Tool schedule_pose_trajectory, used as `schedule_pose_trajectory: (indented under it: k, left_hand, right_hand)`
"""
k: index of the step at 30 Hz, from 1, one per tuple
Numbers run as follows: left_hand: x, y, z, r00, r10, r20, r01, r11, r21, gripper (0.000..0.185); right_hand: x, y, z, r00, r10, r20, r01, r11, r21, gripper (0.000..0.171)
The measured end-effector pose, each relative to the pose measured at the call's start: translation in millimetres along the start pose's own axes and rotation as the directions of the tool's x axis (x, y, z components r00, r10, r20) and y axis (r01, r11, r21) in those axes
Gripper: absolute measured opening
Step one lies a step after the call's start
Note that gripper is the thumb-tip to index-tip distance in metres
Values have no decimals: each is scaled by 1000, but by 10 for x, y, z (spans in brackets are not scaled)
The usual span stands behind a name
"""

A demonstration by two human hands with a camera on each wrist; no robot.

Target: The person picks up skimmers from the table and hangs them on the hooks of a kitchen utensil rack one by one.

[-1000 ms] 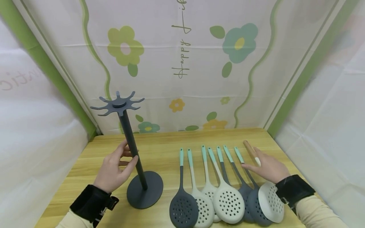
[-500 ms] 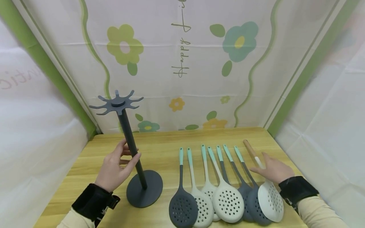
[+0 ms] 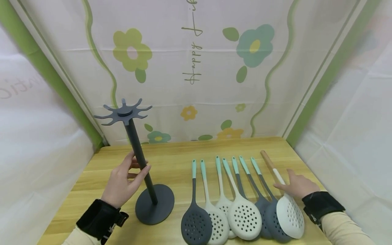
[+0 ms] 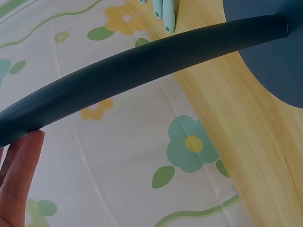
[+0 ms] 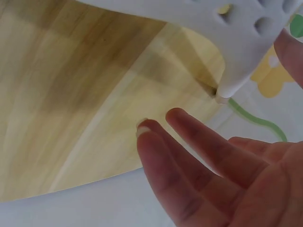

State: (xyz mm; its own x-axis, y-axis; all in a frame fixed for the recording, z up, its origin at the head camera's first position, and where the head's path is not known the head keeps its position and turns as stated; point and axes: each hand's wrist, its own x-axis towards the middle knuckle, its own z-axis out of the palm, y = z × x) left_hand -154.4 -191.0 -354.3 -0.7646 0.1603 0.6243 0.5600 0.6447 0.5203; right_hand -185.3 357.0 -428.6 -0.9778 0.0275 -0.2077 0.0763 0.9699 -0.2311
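A dark utensil stand [image 3: 134, 144] rises from a round base, topped by a ring of curved hooks. Around its post my left hand [image 3: 119, 183] has its thumb in front and fingers behind; the left wrist view shows fingertips [image 4: 32, 156] against the post. On the right, my right hand [image 3: 298, 184] hovers at the neck of a white skimmer [image 3: 291, 217] with a wooden-ended handle, thumb and fingers spread apart. That skimmer's perforated head lies over a dark grey skimmer [image 3: 269, 224]. In the right wrist view the right fingers [image 5: 213, 156] are loosely bent, with nothing between them.
Several mint-handled skimmers lie in a row, heads toward me and partly overlapping, among them a dark grey skimmer [image 3: 196, 223] and a white skimmer [image 3: 245, 219]. The wooden table [image 3: 171, 156] ends at a flower-printed cloth [image 3: 171, 85]; white cloth walls stand at both sides.
My right hand has shifted right and slightly toward me, from over the dark skimmer's handle to beside the white skimmer's neck. The left hand stays on the post.
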Motion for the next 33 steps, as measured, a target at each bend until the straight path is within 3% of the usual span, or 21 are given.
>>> schedule_pose_trajectory:
  k: [18,22,29,33]
  left_hand:
    - [-19,-12,7,1000,-15,1,15,1000,2,44]
    - [-25,-12,5,1000,-22,4,22,1000,10,44]
    - [-16,-5,7,1000,-2,-10,2,1000,2,51]
    - [-12,-9,10,1000,-6,-9,6,1000,-1,52]
  right_hand:
    - [0,23,148,999,-34,25,33,999,34,100]
    - [-2,3,158,998,-44,41,42,998,55,92]
    - [-7,-16,166,998,-43,35,39,993,113,59]
    - [-2,-9,166,998,-50,27,47,992,118,55]
